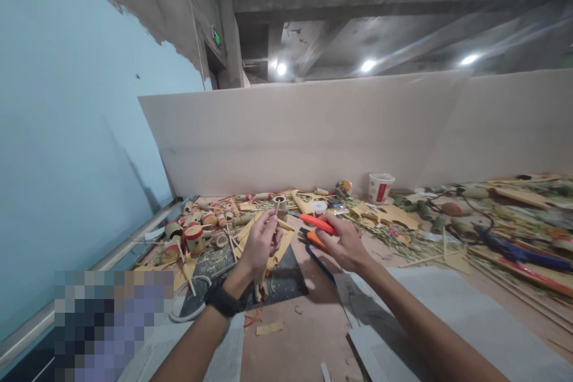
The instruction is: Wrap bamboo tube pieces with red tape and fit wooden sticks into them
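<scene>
My left hand [265, 237] is closed in a pinch on a thin wooden stick [277, 210], held upright above the dark mat [286, 283]. Just behind the stick stands a short bamboo tube [281, 201]; whether they touch, I cannot tell. My right hand [342, 242] is wrapped around the orange ribbed handle of a knife [316, 224], its narrow tip pointing left toward the stick. Below that hand lie pliers [317, 240] with orange handles, partly hidden by my fingers. A piece of yellowish sheet [284, 248] lies beneath my left hand.
Several small bamboo drums [194, 239] with red bands crowd the left. A white paper cup [381, 188] stands near the pale partition [313, 137]. Plant scraps and a blue glue gun [514, 250] lie at right. White papers [416, 298] cover the front right; another person sits at lower left, blurred.
</scene>
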A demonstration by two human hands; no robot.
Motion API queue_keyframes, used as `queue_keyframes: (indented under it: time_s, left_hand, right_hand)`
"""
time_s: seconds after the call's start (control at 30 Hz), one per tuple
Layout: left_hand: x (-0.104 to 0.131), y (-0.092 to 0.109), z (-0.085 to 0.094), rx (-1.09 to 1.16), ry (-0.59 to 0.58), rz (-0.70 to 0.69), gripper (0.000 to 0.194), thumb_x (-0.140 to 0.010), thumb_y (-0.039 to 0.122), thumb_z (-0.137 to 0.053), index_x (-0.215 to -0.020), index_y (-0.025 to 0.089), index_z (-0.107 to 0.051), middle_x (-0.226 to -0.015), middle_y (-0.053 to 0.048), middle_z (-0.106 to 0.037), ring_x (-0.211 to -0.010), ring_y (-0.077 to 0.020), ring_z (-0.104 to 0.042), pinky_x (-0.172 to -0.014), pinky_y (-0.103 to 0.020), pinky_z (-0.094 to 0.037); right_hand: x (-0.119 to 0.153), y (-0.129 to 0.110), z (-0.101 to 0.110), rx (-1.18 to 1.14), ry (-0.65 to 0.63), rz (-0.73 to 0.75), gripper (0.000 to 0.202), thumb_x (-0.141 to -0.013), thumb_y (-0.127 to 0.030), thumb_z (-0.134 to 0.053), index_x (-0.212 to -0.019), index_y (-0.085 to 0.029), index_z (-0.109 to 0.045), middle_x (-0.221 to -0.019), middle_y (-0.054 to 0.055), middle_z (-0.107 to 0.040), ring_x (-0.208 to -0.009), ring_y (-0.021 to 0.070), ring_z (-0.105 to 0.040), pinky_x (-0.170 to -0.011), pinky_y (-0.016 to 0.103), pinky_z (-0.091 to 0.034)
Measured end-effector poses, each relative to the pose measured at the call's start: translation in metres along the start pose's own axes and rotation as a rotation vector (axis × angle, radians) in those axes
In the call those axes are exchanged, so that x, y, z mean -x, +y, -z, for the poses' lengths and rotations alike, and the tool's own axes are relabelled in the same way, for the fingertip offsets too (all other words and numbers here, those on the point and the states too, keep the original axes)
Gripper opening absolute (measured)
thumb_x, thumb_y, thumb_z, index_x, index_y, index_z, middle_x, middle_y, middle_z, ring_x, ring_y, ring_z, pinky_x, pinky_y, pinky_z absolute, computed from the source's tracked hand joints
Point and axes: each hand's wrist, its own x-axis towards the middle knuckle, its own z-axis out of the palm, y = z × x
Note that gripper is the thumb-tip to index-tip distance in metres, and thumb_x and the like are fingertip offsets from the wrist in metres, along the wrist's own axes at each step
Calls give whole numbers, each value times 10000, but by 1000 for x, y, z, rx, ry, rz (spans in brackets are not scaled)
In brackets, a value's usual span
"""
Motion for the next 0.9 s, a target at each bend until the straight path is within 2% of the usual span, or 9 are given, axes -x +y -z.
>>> queue_keyframes:
  time_s: [0.23,0.33,0.43,0.5,0.57,0.63,0.7,0.77,0.9]
  left_hand:
    - [-3,-4,4,-34,-3,-13,362,-884,538,-561,-1003,200,-510,-538,103,-408,-364,-40,-235,-358,-159,-157]
    - [-4,-6,4,-107,53,-36,373,-891,554,-535,-989,194,-524,-528,102,-375,-387,-60,-238,-381,-170,-185]
    - [-4,-5,5,-317,165,-123,340,-942,506,-458,-1004,191,-569,-540,81,-354,-437,-99,-287,-435,-195,-229]
    - [-1,-5,6,-548,216,-220,283,-964,432,-440,-986,204,-606,-592,39,-420,-511,-132,-385,-502,-219,-276]
    - [1,-5,4,-807,200,-289,189,-943,361,-497,-934,222,-625,-669,-2,-494,-608,-166,-466,-574,-246,-303]
    - [2,-9,1,-989,173,-291,87,-898,296,-560,-867,232,-610,-689,-10,-495,-631,-185,-474,-605,-271,-295]
    - [1,-14,-2,-1064,172,-265,43,-862,233,-581,-819,235,-582,-653,4,-444,-592,-186,-443,-604,-287,-270]
    - [-2,-18,-4,-1072,183,-250,67,-841,173,-568,-812,234,-573,-629,12,-403,-575,-188,-436,-607,-299,-259]
    - [-5,-22,-3,-1094,158,-235,122,-785,119,-590,-843,226,-596,-634,5,-408,-605,-209,-493,-632,-324,-291]
  right_hand:
    - [1,3,-1,8,-9,8,143,-915,-305,-491,-860,-210,-584,-736,-14,-612,-669,159,-533,-668,275,-364]
    - [0,5,-1,-3,-12,-15,157,-913,-319,-490,-843,-210,-579,-714,-19,-596,-649,156,-522,-652,273,-364]
    - [0,0,-4,-64,33,-94,138,-874,-295,-486,-798,-210,-564,-648,-30,-541,-602,151,-484,-604,267,-361]
    - [0,-16,-10,-185,69,-154,123,-831,-267,-479,-755,-210,-558,-647,-23,-536,-609,155,-491,-589,264,-382]
    - [3,-43,-22,-375,-7,-188,118,-807,-258,-512,-808,-207,-619,-696,-12,-598,-643,163,-541,-597,264,-427]
    - [9,-75,-38,-544,-233,-195,219,-786,-262,-634,-992,-225,-698,-868,3,-697,-789,189,-626,-704,279,-494]
    - [16,-102,-57,-691,-434,-237,428,-726,-314,-772,-1143,-247,-701,-1020,17,-722,-910,217,-657,-790,299,-517]
    - [22,-118,-72,-746,-470,-314,558,-623,-355,-868,-1144,-238,-709,-1003,12,-725,-920,224,-656,-793,297,-516]
    - [29,-125,-85,-813,-467,-325,360,-637,-280,-861,-971,-223,-738,-852,-43,-688,-786,152,-604,-696,229,-463]
